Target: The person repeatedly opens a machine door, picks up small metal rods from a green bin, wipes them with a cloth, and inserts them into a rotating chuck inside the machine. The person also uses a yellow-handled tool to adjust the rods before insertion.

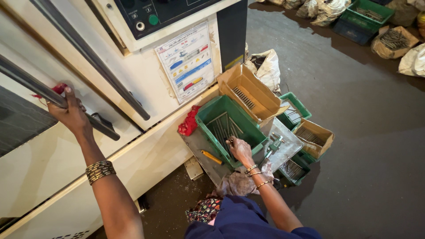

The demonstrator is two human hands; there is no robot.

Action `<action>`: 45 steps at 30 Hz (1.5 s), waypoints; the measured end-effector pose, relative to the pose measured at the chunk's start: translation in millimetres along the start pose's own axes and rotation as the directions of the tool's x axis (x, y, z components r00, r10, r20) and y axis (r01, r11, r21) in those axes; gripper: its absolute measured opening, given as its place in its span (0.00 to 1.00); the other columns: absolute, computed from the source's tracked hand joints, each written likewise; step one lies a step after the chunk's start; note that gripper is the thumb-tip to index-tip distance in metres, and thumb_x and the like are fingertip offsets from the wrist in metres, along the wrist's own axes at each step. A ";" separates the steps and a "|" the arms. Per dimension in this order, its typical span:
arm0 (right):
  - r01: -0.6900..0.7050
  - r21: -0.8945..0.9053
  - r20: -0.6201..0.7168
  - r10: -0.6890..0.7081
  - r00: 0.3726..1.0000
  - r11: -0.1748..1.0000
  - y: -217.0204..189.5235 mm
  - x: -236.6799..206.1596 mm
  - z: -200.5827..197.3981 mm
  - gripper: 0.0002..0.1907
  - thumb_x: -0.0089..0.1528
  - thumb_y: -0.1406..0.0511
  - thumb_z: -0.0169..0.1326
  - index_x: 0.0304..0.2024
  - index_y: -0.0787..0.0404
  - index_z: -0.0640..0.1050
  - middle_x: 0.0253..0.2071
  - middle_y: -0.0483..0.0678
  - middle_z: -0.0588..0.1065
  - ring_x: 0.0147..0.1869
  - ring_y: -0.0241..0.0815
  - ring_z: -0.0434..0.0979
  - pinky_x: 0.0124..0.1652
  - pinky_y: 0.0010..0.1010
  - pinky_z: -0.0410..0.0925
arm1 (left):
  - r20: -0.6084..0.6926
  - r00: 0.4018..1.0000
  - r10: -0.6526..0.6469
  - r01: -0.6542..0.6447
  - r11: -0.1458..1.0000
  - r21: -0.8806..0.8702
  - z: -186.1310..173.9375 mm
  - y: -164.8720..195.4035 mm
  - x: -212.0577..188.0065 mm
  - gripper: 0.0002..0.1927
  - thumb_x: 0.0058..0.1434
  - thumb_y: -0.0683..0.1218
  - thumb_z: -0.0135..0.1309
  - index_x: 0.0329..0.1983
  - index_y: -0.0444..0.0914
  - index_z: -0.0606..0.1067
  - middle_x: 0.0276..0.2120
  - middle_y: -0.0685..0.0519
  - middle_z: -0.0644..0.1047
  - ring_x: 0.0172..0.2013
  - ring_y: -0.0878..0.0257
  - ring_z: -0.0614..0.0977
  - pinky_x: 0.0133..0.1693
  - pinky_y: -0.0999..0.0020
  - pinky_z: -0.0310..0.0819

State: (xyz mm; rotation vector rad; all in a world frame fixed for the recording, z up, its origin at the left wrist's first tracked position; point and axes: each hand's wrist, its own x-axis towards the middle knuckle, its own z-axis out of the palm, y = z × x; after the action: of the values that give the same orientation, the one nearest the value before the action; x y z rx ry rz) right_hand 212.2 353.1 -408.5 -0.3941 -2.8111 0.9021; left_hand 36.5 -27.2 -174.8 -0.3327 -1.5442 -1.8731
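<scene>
A big cream machine fills the left side, its long dark handle slanting across the door. The left hand is clenched round that handle, a red rag pinched under the fingers, probably for grip. On the floor a green crate of thin metal rods sits close to the machine, within easy reach. The right hand dips over its near rim, fingers closed on what looks like a rod end. Open cardboard boxes of rods stand just beside, a yellow-handled tool lies on a metal plate
</scene>
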 end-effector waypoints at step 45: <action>0.010 0.013 -0.004 -0.010 1.000 1.000 9.7 55.6 42.5 0.13 0.64 0.54 0.53 0.42 0.55 0.78 0.34 0.55 0.79 0.41 0.59 0.79 0.39 0.49 0.70 | -0.314 0.827 0.466 -0.109 0.681 0.724 -32.8 -82.8 45.1 0.24 0.84 0.50 0.51 0.62 0.23 0.62 0.49 0.33 0.75 0.46 0.43 0.78 0.54 0.53 0.75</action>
State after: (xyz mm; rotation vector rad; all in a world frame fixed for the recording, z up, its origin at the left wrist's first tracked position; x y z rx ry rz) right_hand 151.2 354.0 -444.3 -0.3792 -2.7997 0.9154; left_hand -42.6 -67.6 -220.5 0.2086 -1.5763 -0.9137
